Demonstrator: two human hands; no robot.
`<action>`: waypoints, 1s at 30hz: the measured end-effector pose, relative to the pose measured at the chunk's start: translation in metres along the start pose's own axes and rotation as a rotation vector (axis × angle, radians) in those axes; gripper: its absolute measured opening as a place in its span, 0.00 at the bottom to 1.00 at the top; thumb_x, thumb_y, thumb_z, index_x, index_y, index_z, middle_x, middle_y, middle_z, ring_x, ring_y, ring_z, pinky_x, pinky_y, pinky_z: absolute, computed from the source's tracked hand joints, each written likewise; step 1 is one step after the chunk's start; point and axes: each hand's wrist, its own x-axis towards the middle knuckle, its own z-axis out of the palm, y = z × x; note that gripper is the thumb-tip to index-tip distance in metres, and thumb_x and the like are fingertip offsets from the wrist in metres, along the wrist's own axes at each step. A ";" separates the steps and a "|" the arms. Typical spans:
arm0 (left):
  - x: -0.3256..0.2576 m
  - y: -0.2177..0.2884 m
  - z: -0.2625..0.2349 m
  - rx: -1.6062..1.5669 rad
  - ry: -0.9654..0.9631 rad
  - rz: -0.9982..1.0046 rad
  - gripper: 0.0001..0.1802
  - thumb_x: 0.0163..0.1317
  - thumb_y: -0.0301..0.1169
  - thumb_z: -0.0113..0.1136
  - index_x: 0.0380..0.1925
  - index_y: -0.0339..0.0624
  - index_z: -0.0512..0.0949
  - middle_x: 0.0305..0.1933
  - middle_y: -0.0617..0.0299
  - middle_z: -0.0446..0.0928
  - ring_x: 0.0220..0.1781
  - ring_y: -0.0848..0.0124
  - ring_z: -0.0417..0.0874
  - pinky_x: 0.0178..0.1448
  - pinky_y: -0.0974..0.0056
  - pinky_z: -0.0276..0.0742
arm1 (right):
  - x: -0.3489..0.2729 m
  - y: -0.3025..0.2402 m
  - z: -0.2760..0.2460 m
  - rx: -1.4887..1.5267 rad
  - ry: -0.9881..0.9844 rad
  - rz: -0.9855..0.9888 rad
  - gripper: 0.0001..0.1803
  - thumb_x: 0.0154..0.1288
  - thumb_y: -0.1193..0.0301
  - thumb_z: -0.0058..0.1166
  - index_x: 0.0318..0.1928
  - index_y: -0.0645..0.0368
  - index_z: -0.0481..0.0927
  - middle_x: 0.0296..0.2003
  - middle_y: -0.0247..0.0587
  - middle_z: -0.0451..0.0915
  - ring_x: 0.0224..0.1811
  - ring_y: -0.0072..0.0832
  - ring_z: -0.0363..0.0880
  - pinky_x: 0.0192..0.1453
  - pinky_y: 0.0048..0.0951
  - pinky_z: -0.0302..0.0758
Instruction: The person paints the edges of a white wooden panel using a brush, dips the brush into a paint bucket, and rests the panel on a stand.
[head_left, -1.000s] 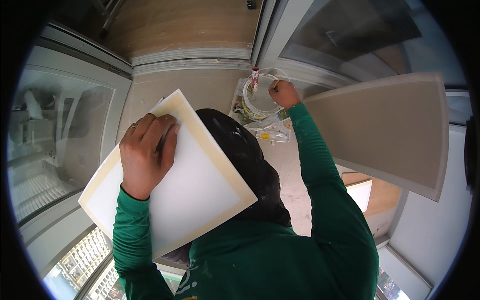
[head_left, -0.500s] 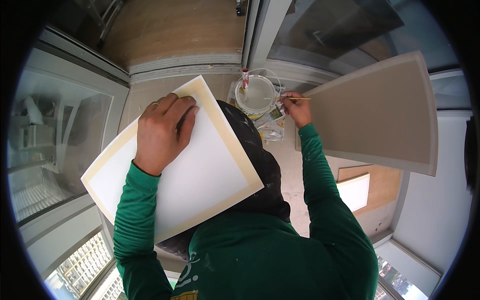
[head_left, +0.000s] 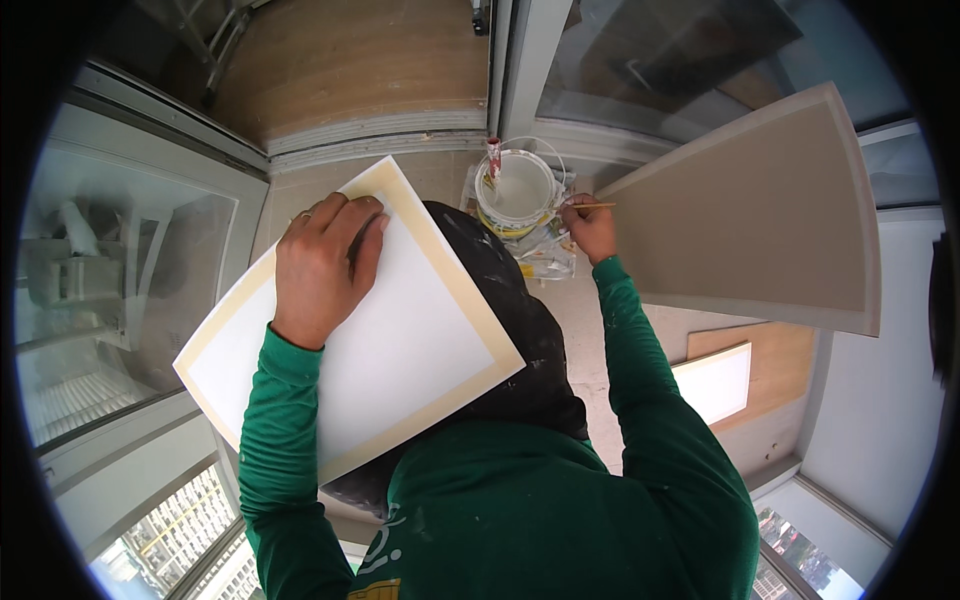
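A white panel (head_left: 410, 330) with a cream border lies slanted across my lap. My left hand (head_left: 325, 265) is on its upper left edge, fingers bent and thumb near the fingertips, holding it. My right hand (head_left: 592, 228) pinches a slim paintbrush with a pale wooden handle (head_left: 598, 205) beside the rim of a white bucket (head_left: 545, 205). The brush's tip is hard to make out near the rim. Inside the bucket is pale grey-white paint (head_left: 520, 190), and a red-and-white stained handle (head_left: 494, 158) stands up at its left side.
Under the bucket lies paint-marked paper or plastic (head_left: 548, 262). A large beige panel (head_left: 760, 220) with a lighter border leans right of my hand. Farther down, a white panel (head_left: 715, 380) rests on a brown board (head_left: 780, 365). Glass doors (head_left: 120, 270) and a door track (head_left: 390, 135) surround the spot.
My right hand and brush have shifted slightly lower against the bucket, the brush remaining in my fingers. The whole view has moved a little. My left hand stays on the panel.
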 end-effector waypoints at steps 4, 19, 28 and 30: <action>0.000 -0.002 0.003 0.001 0.010 0.022 0.07 0.64 0.22 0.70 0.41 0.38 0.84 0.35 0.54 0.83 0.30 0.57 0.84 0.38 0.58 0.80 | -0.031 -0.066 -0.008 0.380 -0.070 0.020 0.07 0.74 0.77 0.58 0.49 0.64 0.82 0.37 0.44 0.90 0.31 0.26 0.87 0.30 0.26 0.77; 0.000 0.001 0.002 -0.002 0.021 0.036 0.07 0.64 0.22 0.69 0.42 0.38 0.84 0.36 0.54 0.83 0.29 0.56 0.82 0.37 0.58 0.80 | -0.133 -0.215 -0.021 0.367 -0.614 -0.328 0.11 0.69 0.88 0.57 0.48 0.64 0.82 0.39 0.40 0.85 0.40 0.27 0.89 0.38 0.25 0.83; 0.000 0.002 -0.001 -0.001 0.025 0.027 0.06 0.65 0.23 0.70 0.41 0.38 0.85 0.36 0.54 0.83 0.29 0.55 0.82 0.38 0.57 0.81 | -0.128 -0.227 -0.009 0.071 -0.660 -0.588 0.11 0.64 0.89 0.59 0.45 0.64 0.83 0.39 0.44 0.86 0.36 0.28 0.88 0.41 0.27 0.83; -0.001 0.001 0.000 -0.002 0.025 0.027 0.06 0.65 0.23 0.70 0.41 0.38 0.85 0.36 0.54 0.83 0.29 0.55 0.82 0.38 0.57 0.81 | -0.127 -0.229 -0.008 0.019 -0.663 -0.597 0.11 0.63 0.89 0.59 0.44 0.64 0.83 0.38 0.43 0.86 0.37 0.29 0.89 0.43 0.28 0.84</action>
